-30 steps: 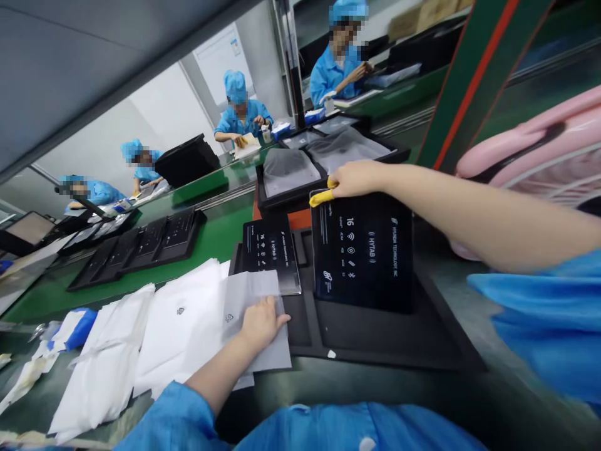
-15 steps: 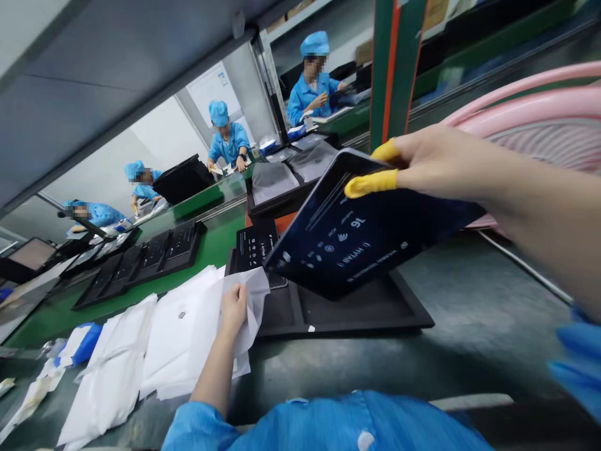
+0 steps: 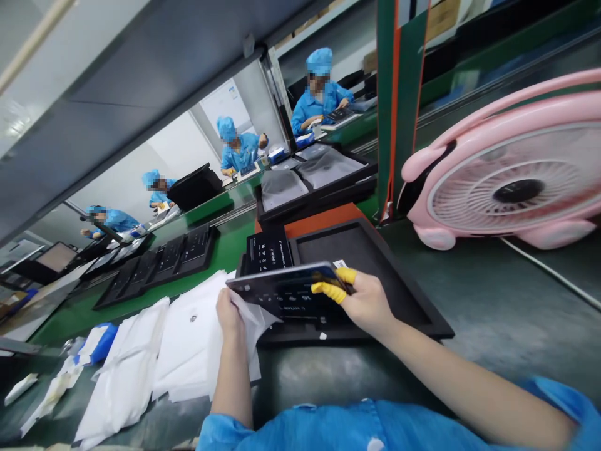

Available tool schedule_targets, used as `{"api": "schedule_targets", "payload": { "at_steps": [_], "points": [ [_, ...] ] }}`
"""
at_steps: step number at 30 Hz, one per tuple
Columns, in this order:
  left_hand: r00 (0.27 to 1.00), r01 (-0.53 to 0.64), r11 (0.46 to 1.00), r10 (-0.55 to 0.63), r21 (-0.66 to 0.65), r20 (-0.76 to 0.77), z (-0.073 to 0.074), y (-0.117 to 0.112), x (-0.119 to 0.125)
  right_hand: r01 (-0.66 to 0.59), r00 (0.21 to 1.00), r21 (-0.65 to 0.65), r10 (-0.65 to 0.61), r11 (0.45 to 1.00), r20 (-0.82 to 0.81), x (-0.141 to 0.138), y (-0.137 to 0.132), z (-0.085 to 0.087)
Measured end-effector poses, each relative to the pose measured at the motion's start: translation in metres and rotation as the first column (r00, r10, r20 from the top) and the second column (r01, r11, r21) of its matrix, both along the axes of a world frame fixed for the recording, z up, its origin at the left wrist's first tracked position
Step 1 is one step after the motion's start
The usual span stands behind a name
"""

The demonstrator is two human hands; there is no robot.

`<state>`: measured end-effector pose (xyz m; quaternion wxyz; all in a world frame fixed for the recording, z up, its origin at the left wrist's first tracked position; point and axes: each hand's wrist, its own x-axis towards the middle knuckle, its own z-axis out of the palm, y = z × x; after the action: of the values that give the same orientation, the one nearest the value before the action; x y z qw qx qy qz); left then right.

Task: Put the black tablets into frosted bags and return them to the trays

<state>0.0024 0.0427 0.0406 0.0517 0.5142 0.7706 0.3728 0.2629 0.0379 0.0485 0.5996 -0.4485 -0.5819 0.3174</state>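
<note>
My right hand, with yellow finger cots on two fingers, grips a dark tablet by its right end and holds it nearly flat above the front of a black tray. My left hand pinches the top white foam bag of a stack, lifting its edge towards the tablet's left end. A second tablet lies in the tray's left compartment.
A pink fan stands at the right with its cable trailing. Black trays with grey bags sit behind. A green conveyor carries black trays. Several people in blue work along the line. A green post rises behind the tray.
My right hand has brought the tablet down from a raised tilt to nearly flat near my left hand. My left hand has lifted the bag's edge. The fan is in full view.
</note>
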Motion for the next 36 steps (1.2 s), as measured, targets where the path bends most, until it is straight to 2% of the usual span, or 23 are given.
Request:
{"api": "schedule_targets", "payload": {
  "at_steps": [2,3,4,5,6,8,10,13,16,18,21,23,26,28,29,30,32,33,34,35,36],
  "points": [
    [0.990,-0.074,0.980,0.050,0.185,0.130,0.018,-0.002,-0.005,-0.020,1.000,0.015,0.020,1.000,0.015,-0.004,-0.008,-0.004],
    [0.982,-0.082,0.956,0.030,0.280,0.185,0.027,-0.005,-0.004,-0.038,0.999,0.028,0.037,0.999,0.025,-0.006,-0.011,-0.006],
    [0.979,-0.043,0.934,-0.030,0.353,0.200,0.036,-0.010,0.000,-0.055,0.998,0.041,0.054,0.998,0.031,-0.007,-0.012,-0.007],
    [0.979,0.050,0.918,-0.123,0.393,0.163,0.043,-0.016,0.007,-0.069,0.997,0.052,0.068,0.996,0.030,-0.009,-0.013,-0.009],
    [0.969,0.188,0.904,-0.235,0.385,0.077,0.049,-0.023,0.016,-0.078,0.997,0.055,0.078,0.995,0.016,-0.010,-0.012,-0.011],
    [0.885,0.464,0.837,-0.454,0.291,-0.106,0.054,-0.038,0.038,-0.096,0.994,0.018,0.097,0.995,-0.041,-0.009,-0.005,-0.016],
    [0.793,0.608,0.756,-0.571,0.240,-0.210,0.050,-0.051,0.055,-0.094,0.986,-0.069,0.083,0.993,-0.142,-0.004,0.005,-0.020],
    [0.740,0.672,0.693,-0.622,0.260,-0.256,0.042,-0.061,0.065,-0.035,0.941,-0.174,-0.026,0.984,-0.337,0.004,0.020,-0.019],
    [0.609,0.789,0.599,-0.729,0.139,-0.314,0.044,-0.051,0.071,-0.019,0.872,-0.169,-0.067,0.985,-0.484,0.004,0.023,-0.014],
    [0.543,0.832,0.548,-0.775,0.083,-0.324,0.052,-0.036,0.083,-0.050,0.870,-0.156,-0.034,0.987,-0.491,-0.005,0.019,-0.011],
    [0.564,0.823,0.555,-0.774,0.119,-0.287,0.060,-0.011,0.113,-0.105,0.899,-0.190,0.011,0.976,-0.438,-0.023,0.012,-0.012],
    [0.548,0.834,0.540,-0.790,0.110,-0.274,0.060,-0.002,0.133,-0.130,0.902,-0.209,0.027,0.969,-0.432,-0.032,0.009,-0.014],
    [0.435,0.891,0.455,-0.858,-0.010,-0.274,0.059,0.000,0.147,-0.139,0.894,-0.201,0.035,0.970,-0.447,-0.035,0.007,-0.015],
    [0.356,0.917,0.389,-0.898,-0.089,-0.259,0.069,-0.002,0.139,-0.162,0.885,-0.197,0.054,0.967,-0.462,-0.031,0.007,-0.011],
    [0.355,0.917,0.388,-0.898,-0.092,-0.260,0.079,-0.001,0.130,-0.186,0.877,-0.199,0.072,0.962,-0.474,-0.028,0.008,-0.008],
    [0.387,0.903,0.421,-0.882,-0.084,-0.269,0.091,0.000,0.119,-0.216,0.869,-0.202,0.093,0.955,-0.486,-0.023,0.009,-0.003],
    [0.544,0.807,0.586,-0.784,-0.070,-0.299,0.117,0.006,0.095,-0.260,0.859,-0.205,0.129,0.944,-0.496,-0.014,0.012,0.010],
    [0.606,0.739,0.659,-0.741,-0.140,-0.290,0.129,0.010,0.085,-0.266,0.862,-0.196,0.142,0.944,-0.487,-0.008,0.015,0.018],
    [0.642,0.682,0.690,-0.724,-0.243,-0.253,0.138,0.013,0.076,-0.273,0.870,-0.178,0.164,0.945,-0.465,-0.002,0.018,0.028],
    [0.660,0.643,0.680,-0.726,-0.352,-0.195,0.144,0.016,0.071,-0.287,0.882,-0.153,0.198,0.946,-0.428,0.004,0.022,0.038],
    [0.667,0.631,0.644,-0.735,-0.432,-0.122,0.146,0.018,0.067,-0.311,0.892,-0.121,0.246,0.943,-0.379,0.011,0.027,0.047]
  ]
}}
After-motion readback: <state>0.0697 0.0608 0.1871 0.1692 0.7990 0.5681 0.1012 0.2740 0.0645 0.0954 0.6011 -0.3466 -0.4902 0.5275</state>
